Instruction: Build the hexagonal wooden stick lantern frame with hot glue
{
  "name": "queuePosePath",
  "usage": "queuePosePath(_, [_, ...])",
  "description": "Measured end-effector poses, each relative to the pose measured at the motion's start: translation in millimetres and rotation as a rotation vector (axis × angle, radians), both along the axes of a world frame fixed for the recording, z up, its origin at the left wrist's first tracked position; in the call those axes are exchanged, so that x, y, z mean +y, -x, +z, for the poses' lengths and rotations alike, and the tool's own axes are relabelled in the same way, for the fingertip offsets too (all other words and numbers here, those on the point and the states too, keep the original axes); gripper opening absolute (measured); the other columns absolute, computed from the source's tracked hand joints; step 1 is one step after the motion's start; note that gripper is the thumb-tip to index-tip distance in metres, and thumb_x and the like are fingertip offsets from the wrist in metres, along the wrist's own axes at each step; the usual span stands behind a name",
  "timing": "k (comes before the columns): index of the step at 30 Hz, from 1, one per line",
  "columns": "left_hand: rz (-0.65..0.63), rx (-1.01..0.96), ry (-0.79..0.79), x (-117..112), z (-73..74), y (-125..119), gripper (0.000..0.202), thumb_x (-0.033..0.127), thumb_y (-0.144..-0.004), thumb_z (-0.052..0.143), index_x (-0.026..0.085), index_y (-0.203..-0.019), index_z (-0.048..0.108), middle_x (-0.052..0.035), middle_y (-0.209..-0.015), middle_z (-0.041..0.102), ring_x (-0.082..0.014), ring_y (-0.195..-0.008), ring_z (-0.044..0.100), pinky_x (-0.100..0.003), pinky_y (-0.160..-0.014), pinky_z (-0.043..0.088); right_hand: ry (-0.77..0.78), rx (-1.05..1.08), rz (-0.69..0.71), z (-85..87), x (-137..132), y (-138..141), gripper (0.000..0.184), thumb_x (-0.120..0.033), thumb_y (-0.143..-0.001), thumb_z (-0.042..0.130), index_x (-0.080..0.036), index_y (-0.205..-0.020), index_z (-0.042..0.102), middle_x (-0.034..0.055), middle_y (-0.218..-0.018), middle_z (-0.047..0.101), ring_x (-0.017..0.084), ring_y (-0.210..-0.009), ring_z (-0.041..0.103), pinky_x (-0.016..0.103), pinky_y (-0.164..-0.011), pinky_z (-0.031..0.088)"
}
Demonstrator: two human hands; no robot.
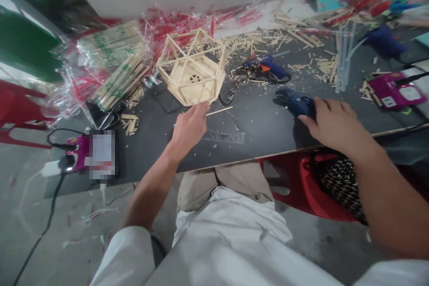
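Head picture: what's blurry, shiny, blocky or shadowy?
In the head view, the green thing at the left edge looks blurry; plastic wrapping glints; square blocks hide something beside a purple box; a shadow darkens the table near the right hand.

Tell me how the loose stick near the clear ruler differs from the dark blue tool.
The loose stick is pale; the dark blue tool is far darker. The stick is thin and straight, while the tool is thick and bulky. The stick shows right at the left grip; the right grip partly covers the tool. Both show against the dark tabletop.
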State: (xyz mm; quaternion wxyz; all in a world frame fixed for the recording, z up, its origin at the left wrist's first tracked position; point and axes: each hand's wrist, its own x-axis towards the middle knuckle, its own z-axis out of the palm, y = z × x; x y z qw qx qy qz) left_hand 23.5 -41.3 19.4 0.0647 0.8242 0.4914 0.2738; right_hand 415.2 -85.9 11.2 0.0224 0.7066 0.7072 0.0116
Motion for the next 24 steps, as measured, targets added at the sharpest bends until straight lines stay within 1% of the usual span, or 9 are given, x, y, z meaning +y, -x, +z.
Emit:
queuePosePath(3, [-0.023, -0.08, -0.003, -1.9, 0.5, -2.0, 0.032, 0.02, -0.105, 0.039, 0.015, -0.116, 0.068, -0.0072, -0.089, 0.076, -0.0144, -0.078, 0.071, -0.024, -0.074, 0.054, 0.0, 0.031, -0.044, 11.7, -5.1, 11.6, 0.057, -0.043, -0.104, 0.036, -0.001, -0.137, 0.057, 0.0365, -0.116, 0.066, 0.05, -0.116, 0.064, 0.063, -0.098, 0.05])
queuePosePath(5, [-0.042, -0.157, -0.021, -3.5, 3.8, -4.6, 0.031, 0.023, -0.107, 0.04, 0.016, -0.112, 0.07, -0.0041, -0.081, 0.075, -0.0124, -0.073, 0.07, -0.022, -0.072, 0.053, 0.021, 0.137, -0.029, 19.3, -8.9, 23.6, 0.052, -0.041, -0.102, 0.04, -0.006, -0.137, 0.058, 0.0317, -0.118, 0.068, 0.046, -0.115, 0.066, 0.059, -0.099, 0.053])
queuePosePath(9, [-0.074, -0.311, 0.006, -7.3, 13.0, -10.7, 0.029, 0.025, -0.109, 0.045, 0.016, -0.105, 0.073, 0.0022, -0.064, 0.069, -0.0078, -0.057, 0.064, -0.018, -0.065, 0.051, 0.039, 0.298, 0.089, 29.2, -13.2, 62.4, 0.051, -0.042, -0.097, 0.054, -0.016, -0.141, 0.056, 0.0227, -0.125, 0.068, 0.042, -0.118, 0.066, 0.055, -0.099, 0.056])
queuePosePath(10, [-0.083, -0.338, 0.01, -8.0, 14.6, -11.9, 0.029, 0.025, -0.109, 0.047, 0.016, -0.104, 0.074, 0.0031, -0.062, 0.068, -0.007, -0.054, 0.063, -0.017, -0.063, 0.05, 0.051, 0.313, 0.136, 30.5, -12.7, 74.1, 0.049, -0.041, -0.098, 0.052, -0.017, -0.14, 0.056, 0.0216, -0.125, 0.068, 0.041, -0.118, 0.066, 0.054, -0.098, 0.056])
queuePosePath(13, [-0.079, -0.385, -0.012, -9.1, 16.6, -13.4, 0.027, 0.026, -0.108, 0.051, 0.015, -0.101, 0.075, 0.0035, -0.061, 0.069, -0.0062, -0.051, 0.062, -0.016, -0.059, 0.049, 0.088, 0.315, 0.155, 35.0, -7.6, 106.2, 0.037, -0.035, -0.101, 0.043, -0.017, -0.128, 0.061, 0.02, -0.113, 0.069, 0.037, -0.095, 0.071, 0.048, -0.079, 0.058])
queuePosePath(15, [-0.052, -0.395, -0.019, -9.1, 16.9, -13.3, 0.03, 0.03, -0.108, 0.052, 0.016, -0.098, 0.076, 0.0023, -0.063, 0.071, -0.0076, -0.054, 0.065, -0.017, -0.06, 0.049, 0.085, 0.379, 0.155, 40.0, -3.2, 120.7, 0.028, -0.03, -0.099, 0.044, -0.019, -0.117, 0.063, 0.0167, -0.101, 0.07, 0.032, -0.083, 0.07, 0.041, -0.067, 0.054])
queuePosePath(17, [-0.028, -0.4, -0.013, -9.2, 17.6, -12.9, 0.033, 0.034, -0.109, 0.051, 0.017, -0.096, 0.077, 0.0008, -0.065, 0.073, -0.0096, -0.059, 0.069, -0.018, -0.061, 0.051, 0.076, 0.498, 0.18, 45.9, -0.1, 129.2, 0.02, -0.029, -0.098, 0.047, -0.022, -0.108, 0.063, 0.012, -0.092, 0.07, 0.028, -0.075, 0.067, 0.037, -0.062, 0.051])
queuePosePath(20, [-0.002, -0.4, 0.005, -9.8, 19.7, -12.7, 0.032, 0.034, -0.108, 0.053, 0.018, -0.096, 0.078, 0.0007, -0.068, 0.075, -0.0097, -0.059, 0.069, -0.018, -0.062, 0.051, 0.101, 0.668, 0.249, 51.4, 0.2, 136.5, 0.017, -0.03, -0.098, 0.05, -0.025, -0.107, 0.064, 0.0077, -0.087, 0.071, 0.027, -0.074, 0.067, 0.036, -0.065, 0.054])
queuePosePath(24, [0.002, -0.398, 0.024, -10.3, 19.9, -12.9, 0.029, 0.031, -0.107, 0.055, 0.019, -0.097, 0.079, 0.0024, -0.066, 0.074, -0.0077, -0.054, 0.064, -0.018, -0.062, 0.05, 0.092, 0.781, 0.265, 47.8, -4.8, 144.3, 0.027, -0.034, -0.098, 0.051, -0.027, -0.121, 0.064, 0.0092, -0.104, 0.074, 0.03, -0.096, 0.072, 0.043, -0.085, 0.059])
